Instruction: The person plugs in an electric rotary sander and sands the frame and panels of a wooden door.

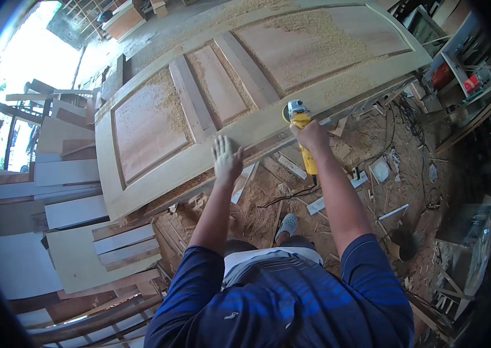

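Observation:
A wooden panel door point(239, 139) lies flat in front of me, with sawdust spread over its recessed panels. My right hand point(313, 139) is wrapped round a yellow angle grinder point(308, 159), whose grey head rests at the door's near edge. Dusty with pale powder, my left hand point(226, 158) lies with fingers stretched out on the near rail of the door. Nothing is held in it. The grinder's disc is mostly hidden beneath its head, so whether it touches the wood I cannot tell.
Boards and panels point(71, 174) are stacked on the left. Offcuts, shavings and a dark cable point(393, 152) litter the floor below the door. A white board strip point(317, 205) lies near my foot in a grey clog point(288, 223). Shelving with a red item point(472, 84) stands at right.

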`<state>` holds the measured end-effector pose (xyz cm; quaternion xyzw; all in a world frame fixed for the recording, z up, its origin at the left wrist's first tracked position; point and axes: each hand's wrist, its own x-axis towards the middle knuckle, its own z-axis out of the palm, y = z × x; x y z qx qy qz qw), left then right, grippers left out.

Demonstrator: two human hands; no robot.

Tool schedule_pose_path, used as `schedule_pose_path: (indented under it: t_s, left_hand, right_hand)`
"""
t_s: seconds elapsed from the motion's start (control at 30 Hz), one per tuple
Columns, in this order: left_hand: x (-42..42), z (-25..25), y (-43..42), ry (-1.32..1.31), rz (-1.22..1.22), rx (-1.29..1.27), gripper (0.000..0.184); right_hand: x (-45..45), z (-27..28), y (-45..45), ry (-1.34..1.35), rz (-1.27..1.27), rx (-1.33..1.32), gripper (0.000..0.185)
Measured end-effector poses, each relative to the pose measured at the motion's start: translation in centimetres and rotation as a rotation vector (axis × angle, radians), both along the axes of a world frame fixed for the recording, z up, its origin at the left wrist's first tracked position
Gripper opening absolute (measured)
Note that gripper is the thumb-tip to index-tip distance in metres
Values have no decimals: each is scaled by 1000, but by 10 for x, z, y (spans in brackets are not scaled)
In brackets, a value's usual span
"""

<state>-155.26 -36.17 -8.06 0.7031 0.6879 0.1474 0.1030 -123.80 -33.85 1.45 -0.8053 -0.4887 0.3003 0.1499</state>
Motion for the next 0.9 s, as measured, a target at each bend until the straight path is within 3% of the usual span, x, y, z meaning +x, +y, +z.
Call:
schedule_pose_path:
  t_s: [0.27,0.4,0.63,0.77,0.9]
  left_hand:
    - [-136,15,-30,-91,284,-67,84]
    - [-180,31,-53,-220,412,60,84]
    - [-247,22,-93,-255,483,339,85]
    - [-273,8,-106,-198,480,319,86]
    - [-269,7,-102,-132,301,41,88]
  right_hand:
    - [-117,7,-28,52,189,-33,82]
    - [-209,20,-43,58,279,-131,88]
    - [-363,18,-67,74,521,-35,88]
    - [-405,20,-66,105,549,-15,87]
    - [-390,29,-58,94,492,-45,88]
